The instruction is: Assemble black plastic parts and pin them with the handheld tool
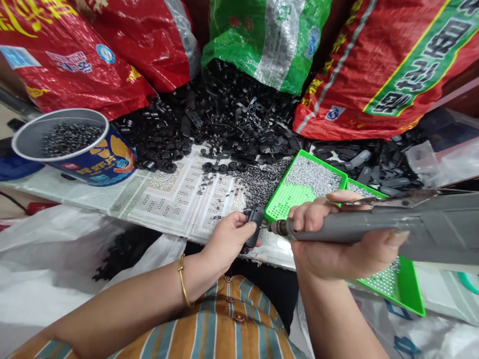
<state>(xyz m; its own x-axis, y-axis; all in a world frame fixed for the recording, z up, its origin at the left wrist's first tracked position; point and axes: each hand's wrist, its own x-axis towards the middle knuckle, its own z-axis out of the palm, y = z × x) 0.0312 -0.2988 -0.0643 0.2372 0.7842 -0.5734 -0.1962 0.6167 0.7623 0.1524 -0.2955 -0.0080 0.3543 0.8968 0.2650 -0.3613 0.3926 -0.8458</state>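
Note:
My left hand [226, 239] pinches a small black plastic part [255, 225] at the near edge of the table. My right hand [337, 244] is wrapped round a grey electric screwdriver [377, 224], held level, its bit tip touching the side of the black part. Right behind the hands lies a green perforated tray [277, 202] strewn with tiny silver screws. A gold bangle sits on my left wrist.
A heap of black plastic parts [224, 117] fills the back of the table below red and green woven sacks [377, 65]. A blue tin [71, 147] of small screws stands at the left. Loose screws [258, 182] lie on printed paper. A white bag [52, 259] hangs at lower left.

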